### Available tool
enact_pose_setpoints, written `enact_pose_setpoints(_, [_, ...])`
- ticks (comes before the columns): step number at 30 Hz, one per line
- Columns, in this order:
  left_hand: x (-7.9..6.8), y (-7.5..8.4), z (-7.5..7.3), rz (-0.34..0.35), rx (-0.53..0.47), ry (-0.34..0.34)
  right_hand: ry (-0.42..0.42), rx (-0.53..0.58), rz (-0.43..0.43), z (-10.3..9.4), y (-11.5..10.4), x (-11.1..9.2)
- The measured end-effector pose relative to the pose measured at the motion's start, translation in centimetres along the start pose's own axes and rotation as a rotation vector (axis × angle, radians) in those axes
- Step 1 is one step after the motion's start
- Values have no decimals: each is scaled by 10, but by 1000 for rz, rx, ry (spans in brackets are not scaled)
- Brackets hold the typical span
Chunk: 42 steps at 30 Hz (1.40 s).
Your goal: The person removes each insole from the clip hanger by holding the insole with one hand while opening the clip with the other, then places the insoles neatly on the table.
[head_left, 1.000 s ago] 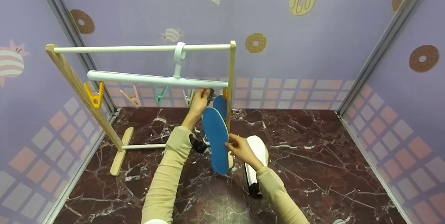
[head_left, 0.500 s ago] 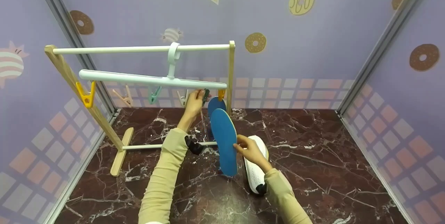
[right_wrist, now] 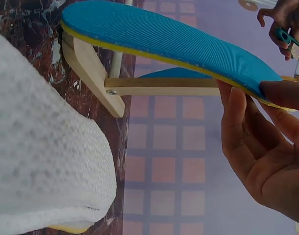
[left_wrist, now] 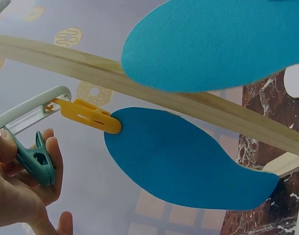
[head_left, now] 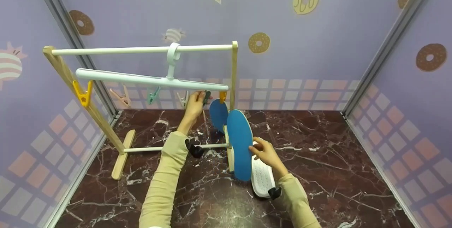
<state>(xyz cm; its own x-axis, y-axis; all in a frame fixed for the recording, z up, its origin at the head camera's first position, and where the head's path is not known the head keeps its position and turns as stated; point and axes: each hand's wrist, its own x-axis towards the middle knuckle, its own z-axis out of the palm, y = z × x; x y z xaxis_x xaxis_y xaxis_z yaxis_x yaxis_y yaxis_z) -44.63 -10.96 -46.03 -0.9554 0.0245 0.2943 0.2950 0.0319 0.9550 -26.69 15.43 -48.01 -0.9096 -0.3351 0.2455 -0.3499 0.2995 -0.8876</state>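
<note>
My left hand is up at the hanger's right half and holds a dark green clothespin between thumb and fingers. Beside it, a yellow clothespin at the end of the white hanger grips the tip of a blue insole, which hangs down. My right hand pinches a second blue insole by its right edge, thumb on the blue face. That insole stands upright in the air, its yellow underside edge showing in the right wrist view. A white shoe lies partly behind it.
The hanger hooks over the top bar of a wooden rack. Other clothespins hang along it: a yellow one, a peach one, a teal one and a white one. Patterned walls enclose the dark marbled tabletop.
My right hand has carried its insole to the right, away from the hanging one. The hanger has shifted left with my left hand, which keeps hold of the green clothespin.
</note>
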Motion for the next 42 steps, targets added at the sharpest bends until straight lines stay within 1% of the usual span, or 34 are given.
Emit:
enact_pose_setpoints(1, [-15, 25, 4, -14, 5, 8, -3, 2, 5, -1, 0, -1])
enact_pose_setpoints(3, [-40, 69, 10, -52, 27, 21, -9, 4, 21, -4, 0, -2])
enact_pose_setpoints(4, [-48, 81, 12, -52, 35, 30, -11, 5, 30, -6, 0, -2])
enact_pose_setpoints(5, [-58, 100, 15, -91, 75, 39, -13, 5, 40, -7, 0, -3])
enact_pose_setpoints(7, [-68, 118, 17, -96, 81, 36, -13, 24, 80, -10, -1, -4])
enact_pose_setpoints(9, [-73, 128, 17, -104, 94, 31, -12, 35, 111, -13, -1, -6])
enact_pose_setpoints(10, [-72, 125, 16, -92, 90, 26, -11, 35, 122, -15, -1, -6])
enact_pose_setpoints(11, [-73, 125, 16, -90, 94, 25, -11, 34, 129, -17, 0, -7])
enact_pose_setpoints(13, [-70, 117, 14, -71, 90, 22, -16, 23, 128, -21, 1, -8])
enact_pose_setpoints(16, [-63, 103, 13, -61, 102, 37, -16, 10, 121, -27, 2, -9])
enact_pose_setpoints(17, [-63, 102, 15, -68, 113, 46, -13, 6, 120, -28, 2, -10])
enact_pose_setpoints(18, [-61, 98, 15, -62, 114, 49, -7, 3, 126, -30, 2, -11])
enact_pose_setpoints(22, [-59, 96, 19, -61, 99, 64, 20, -10, 172, -34, 0, -14])
enact_pose_setpoints(25, [-58, 95, 22, -49, 72, 73, 19, -11, 202, -37, 6, -16])
enact_pose_setpoints(34, [-58, 93, 28, -55, -27, 168, -17, 21, 244, -45, 49, -18])
enact_pose_setpoints(36, [-59, 92, 28, -53, -34, 184, -20, 21, 237, -46, 49, -20])
enact_pose_setpoints(40, [-59, 90, 26, -52, -43, 211, -23, -5, 233, -46, 37, -25])
enact_pose_setpoints(42, [-59, 90, 26, -54, -45, 222, -39, -6, 218, -46, 41, -27])
